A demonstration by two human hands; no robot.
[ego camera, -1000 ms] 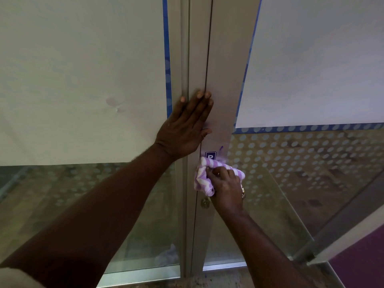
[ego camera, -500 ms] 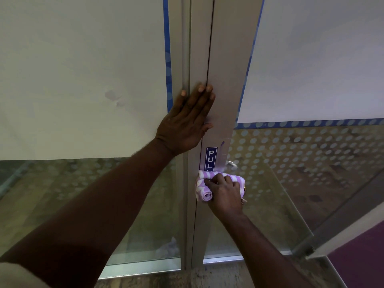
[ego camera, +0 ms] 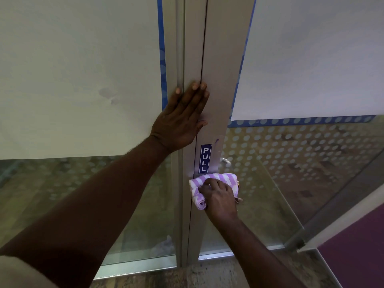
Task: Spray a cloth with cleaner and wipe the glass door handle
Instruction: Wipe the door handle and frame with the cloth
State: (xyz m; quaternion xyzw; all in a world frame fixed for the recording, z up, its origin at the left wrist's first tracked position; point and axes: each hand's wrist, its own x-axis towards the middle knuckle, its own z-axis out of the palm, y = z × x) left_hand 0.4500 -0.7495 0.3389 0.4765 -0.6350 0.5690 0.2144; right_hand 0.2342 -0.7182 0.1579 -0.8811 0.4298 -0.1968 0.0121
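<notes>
My right hand (ego camera: 220, 199) grips a purple and white striped cloth (ego camera: 215, 179) and presses it against the metal door stile just below a blue PULL sticker (ego camera: 205, 158). The clear door handle (ego camera: 220, 154) runs down beside the sticker, and its lower part is hidden behind the cloth and hand. My left hand (ego camera: 182, 119) lies flat with fingers spread on the metal frame (ego camera: 222, 69) above the sticker, holding nothing. No spray bottle is in view.
White paper sheets (ego camera: 79, 75) cover the upper glass on both sides, edged with blue tape. The lower glass (ego camera: 291, 163) is dotted with frosted circles. A purple panel (ego camera: 357, 252) stands at the lower right, and a stone floor strip runs below the door.
My right hand has slid the cloth down the stile, uncovering the whole PULL sticker. My left hand has stayed pressed on the frame.
</notes>
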